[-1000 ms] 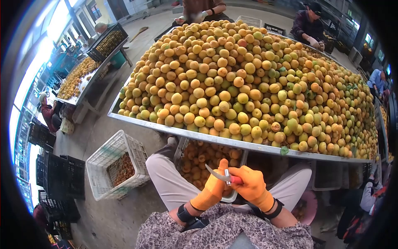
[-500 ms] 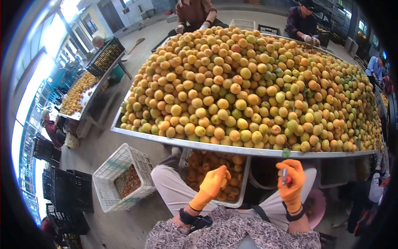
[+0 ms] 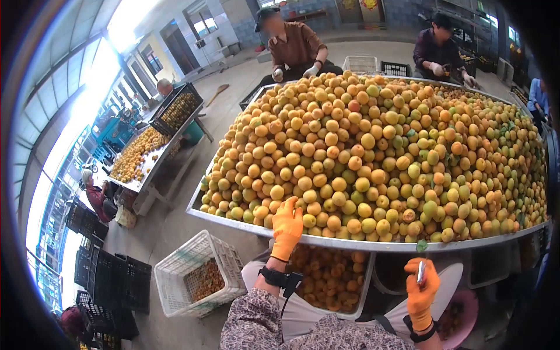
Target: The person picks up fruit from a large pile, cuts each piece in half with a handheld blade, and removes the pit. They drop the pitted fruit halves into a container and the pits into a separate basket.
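Observation:
My left hand (image 3: 287,226), in an orange glove, reaches over the near metal edge of the table (image 3: 326,240) and touches the heap of yellow-orange fruit (image 3: 350,169). Its fingertips rest at the lowest fruits; whether one is gripped is hidden. Wrapped round a small tool with a metallic part (image 3: 421,273), my right hand (image 3: 422,294) is held just below the table edge at the right. Beneath the edge, between my legs, a white crate (image 3: 363,291) holds more orange fruit, which looks cut or darker.
A white basket (image 3: 169,286) with reddish scraps stands on the floor at the left. Black crates (image 3: 119,280) are stacked farther left. A pink basin (image 3: 466,318) is at the lower right. Two co-workers (image 3: 294,46) sit across the heap. Another fruit table (image 3: 140,175) stands behind left.
My left hand has moved up and forward from above the white crate to the heap. My right hand still holds the tool. The view has tilted up and shifted left.

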A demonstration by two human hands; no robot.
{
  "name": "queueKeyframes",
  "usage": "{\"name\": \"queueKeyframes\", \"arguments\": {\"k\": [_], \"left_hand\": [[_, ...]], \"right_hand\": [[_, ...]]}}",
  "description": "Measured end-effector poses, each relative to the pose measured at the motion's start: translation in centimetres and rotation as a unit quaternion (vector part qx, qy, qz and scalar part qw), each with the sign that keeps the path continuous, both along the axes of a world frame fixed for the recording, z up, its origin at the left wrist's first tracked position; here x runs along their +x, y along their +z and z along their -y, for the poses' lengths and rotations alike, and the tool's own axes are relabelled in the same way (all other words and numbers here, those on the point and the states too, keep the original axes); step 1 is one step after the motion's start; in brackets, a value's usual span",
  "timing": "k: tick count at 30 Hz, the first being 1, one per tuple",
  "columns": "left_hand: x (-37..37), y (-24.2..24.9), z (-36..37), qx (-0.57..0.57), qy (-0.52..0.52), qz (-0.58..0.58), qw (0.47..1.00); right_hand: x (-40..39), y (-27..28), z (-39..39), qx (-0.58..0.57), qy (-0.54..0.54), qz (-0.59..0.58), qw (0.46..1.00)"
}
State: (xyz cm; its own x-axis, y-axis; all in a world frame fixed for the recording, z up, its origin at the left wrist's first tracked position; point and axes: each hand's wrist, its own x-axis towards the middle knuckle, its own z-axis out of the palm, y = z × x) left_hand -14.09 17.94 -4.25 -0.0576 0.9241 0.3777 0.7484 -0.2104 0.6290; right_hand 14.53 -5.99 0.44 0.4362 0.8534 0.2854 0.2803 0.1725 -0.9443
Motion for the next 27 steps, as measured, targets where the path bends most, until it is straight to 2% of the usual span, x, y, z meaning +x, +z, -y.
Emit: {"name": "queueKeyframes", "arguments": {"k": [1,3,5,7,8,9,11,13,14,15,16,17,18,19,21,23,24,27], "left_hand": [[0.5,0.1,-1.0,-0.015,0.007,0.026,1.0],[1.4,-0.2,-3.1,0.025,0.02,-0.025,0.999],[2.9,-0.3,-5.1,0.044,0.05,-0.039,0.997],[3.9,-0.2,-6.8,0.011,0.075,-0.11,0.991],[4.3,-0.4,-7.4,-0.016,0.093,-0.12,0.988],[4.8,0.5,-7.7,-0.042,0.113,-0.131,0.984],[4.9,1.3,-8.4,-0.062,0.103,-0.082,0.989],[4.7,1.3,-8.7,-0.084,0.113,-0.045,0.989],[4.2,0.5,-8.7,-0.056,0.049,0.117,0.99],[3.6,0.0,-8.6,-0.025,-0.015,0.274,0.961],[4.5,2.0,-6.0,-0.011,-0.128,0.485,0.865],[3.8,2.7,-3.9,-0.073,-0.259,0.582,0.767],[3.2,3.7,-2.2,-0.155,-0.337,0.618,0.693],[4.5,5.2,0.1,-0.151,-0.35,0.627,0.679],[6.0,7.4,5.0,-0.185,-0.335,0.706,0.596],[6.1,6.6,8.1,-0.249,-0.303,0.768,0.505],[6.0,5.4,8.7,-0.261,-0.365,0.779,0.439],[7.1,7.3,12.3,-0.269,-0.355,0.77,0.458]], "right_hand": [[-0.3,0.2,-0.1,0.04,0.025,0.045,0.998],[-2.1,2.0,0.2,0.049,0.019,0.045,0.998],[-1.6,2.4,0.7,0.084,0.071,0.107,0.988],[-1.9,3.5,1.8,0.062,0.059,0.057,0.995],[-2.1,4.1,2.3,0.013,0.049,0.01,0.999],[-1.9,3.9,2.6,0.011,0.06,0.016,0.998],[-2.0,3.8,2.9,-0.029,0.056,-0.01,0.998],[-1.9,3.4,2.4,-0.01,0.071,0.01,0.997],[-2.1,3.0,2.3,-0.018,0.07,-0.09,0.993],[-2.4,2.7,2.2,-0.028,0.068,-0.191,0.979],[-2.2,2.8,2.0,-0.034,0.102,-0.241,0.965],[-2.8,3.5,1.3,-0.019,0.106,-0.286,0.952],[-3.0,3.6,0.8,-0.028,0.137,-0.289,0.947],[-3.1,3.6,0.4,-0.037,0.166,-0.291,0.941],[-3.7,4.3,-0.8,-0.09,0.248,-0.317,0.911],[-4.8,4.5,-1.5,-0.107,0.264,-0.33,0.9],[-5.2,4.6,-1.7,-0.104,0.279,-0.318,0.9],[-5.9,4.7,-1.7,-0.082,0.3,-0.293,0.904]]}}
